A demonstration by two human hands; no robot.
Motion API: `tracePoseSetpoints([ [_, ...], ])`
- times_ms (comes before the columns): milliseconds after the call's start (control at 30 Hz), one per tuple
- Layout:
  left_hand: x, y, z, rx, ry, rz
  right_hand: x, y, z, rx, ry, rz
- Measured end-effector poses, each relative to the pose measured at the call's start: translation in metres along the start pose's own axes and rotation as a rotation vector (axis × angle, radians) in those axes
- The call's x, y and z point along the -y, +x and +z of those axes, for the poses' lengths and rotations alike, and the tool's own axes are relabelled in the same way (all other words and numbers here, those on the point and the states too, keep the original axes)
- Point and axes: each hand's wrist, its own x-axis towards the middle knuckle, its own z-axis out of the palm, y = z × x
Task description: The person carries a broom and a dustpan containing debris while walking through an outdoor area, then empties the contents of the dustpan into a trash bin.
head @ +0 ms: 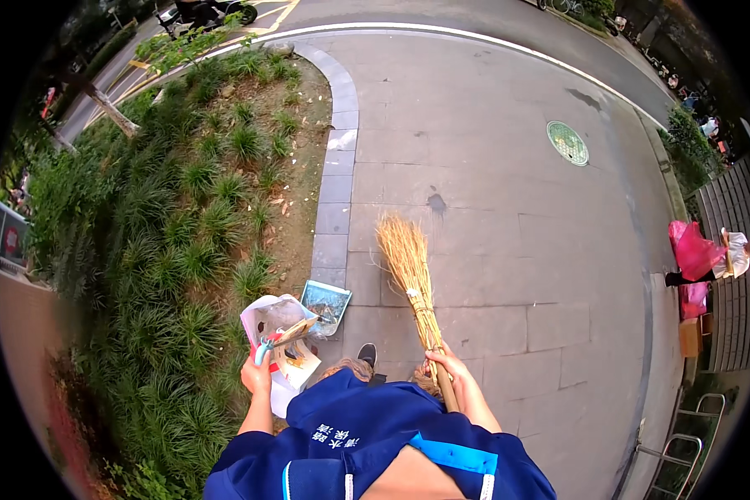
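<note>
My right hand (453, 375) grips the wooden handle of a straw broom (406, 256), its bristles pointing away from me above the pavement. On the left, my left hand (256, 375) is closed around a light-blue handle (263, 352), with a red part beside it; what tool the handle belongs to is unclear. A white container or bag (283, 400) hangs by this hand, with printed paper or card (301, 369) in its mouth. Just beyond it is a light-blue dustpan (328, 289) with dark litter inside, over the kerb's edge.
A planted bed (212, 219) with grass tufts runs along the left, bordered by a stone kerb (336, 181). Grey paving (475, 262) lies ahead, with a round green manhole cover (567, 142). At right, a person (734, 253) is beside pink bags (694, 250), near metal rails (684, 440).
</note>
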Motion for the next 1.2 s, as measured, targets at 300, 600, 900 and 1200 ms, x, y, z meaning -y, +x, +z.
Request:
tracePoseSetpoints([
  [300,-0.066,-0.019,0.008,0.014,0.093,0.077,-0.002,-0.089,-0.166,-0.387,0.489,-0.150],
  [600,-0.120,-0.037,0.033,-0.072,-0.048,-0.029,-0.076,-0.167,-0.304,-0.533,0.935,-0.180],
  [900,-0.163,-0.040,0.036,-0.098,-0.128,0.140,-0.106,-0.133,-0.334,-0.514,1.000,-0.076],
  [1200,-0.189,0.028,0.080,-0.106,-0.099,0.180,0.013,-0.046,-0.281,-0.390,0.795,-0.068],
])
